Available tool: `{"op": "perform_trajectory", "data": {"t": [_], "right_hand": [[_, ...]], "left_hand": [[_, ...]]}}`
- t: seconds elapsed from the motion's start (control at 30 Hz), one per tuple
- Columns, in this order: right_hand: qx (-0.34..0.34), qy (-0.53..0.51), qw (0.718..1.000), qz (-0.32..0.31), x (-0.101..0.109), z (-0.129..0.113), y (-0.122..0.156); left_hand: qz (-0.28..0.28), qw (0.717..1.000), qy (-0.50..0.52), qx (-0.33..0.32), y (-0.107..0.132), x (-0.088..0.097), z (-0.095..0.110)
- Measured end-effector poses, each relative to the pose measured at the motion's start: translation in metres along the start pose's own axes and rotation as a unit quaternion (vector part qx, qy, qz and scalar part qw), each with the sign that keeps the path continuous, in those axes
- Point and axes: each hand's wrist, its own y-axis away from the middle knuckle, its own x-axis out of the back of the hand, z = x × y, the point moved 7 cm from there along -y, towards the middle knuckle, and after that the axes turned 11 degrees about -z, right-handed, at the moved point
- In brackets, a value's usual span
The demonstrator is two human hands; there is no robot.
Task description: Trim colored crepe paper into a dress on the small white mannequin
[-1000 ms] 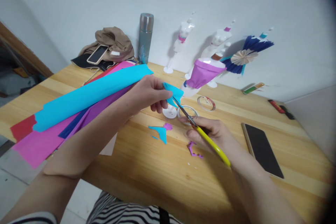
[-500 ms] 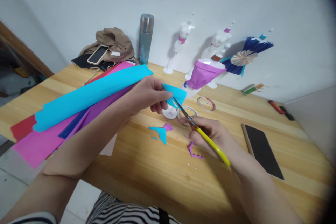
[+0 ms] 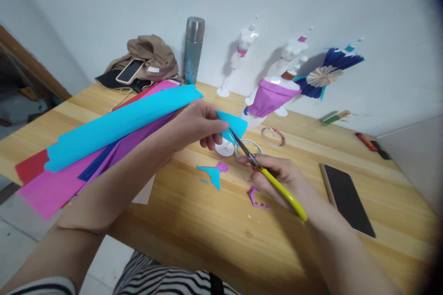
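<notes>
A small piece of bright blue paper [image 3: 236,123] is pinched between the thumb and fingers of my left hand [image 3: 206,124]. My right hand [image 3: 277,173] is closed round the yellow handles of a pair of scissors [image 3: 282,190], whose blades lie at the paper's lower edge beside my left thumb. Below my hands, blue paper scraps [image 3: 213,176] and purple scraps [image 3: 256,198] lie on the wooden table [image 3: 194,221]. Just behind the blue piece stands a white mannequin figure wrapped in purple paper [image 3: 272,97].
Coloured paper sheets, a blue one [image 3: 121,126] on top, lie at the left. Behind them are a brown cloth [image 3: 152,53], a phone [image 3: 129,71] and a thermos [image 3: 194,50]. More white figures [image 3: 247,44] line the wall. Tape rolls [image 3: 273,137] and a dark tablet [image 3: 348,200] lie rightward.
The view has shifted very slightly. Both hands, the blue paper and the scissors keep nearly the same pose, with the blades still at the paper's lower edge.
</notes>
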Motion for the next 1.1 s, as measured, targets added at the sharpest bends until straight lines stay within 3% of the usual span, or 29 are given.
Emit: {"op": "perform_trajectory", "data": {"t": [0.7, 0.83, 1.1], "right_hand": [[-0.027, -0.030, 0.999, -0.003, -0.002, 0.014, 0.001], [-0.024, -0.021, 1.000, 0.003, -0.001, 0.018, 0.001], [-0.015, 0.014, 1.000, -0.018, 0.000, 0.004, -0.002]], "left_hand": [[0.004, 1.000, -0.003, 0.024, 0.001, 0.000, -0.001], [-0.002, 1.000, 0.012, -0.001, 0.000, 0.004, -0.003], [0.021, 1.000, 0.005, -0.023, 0.002, 0.007, -0.001]]}}
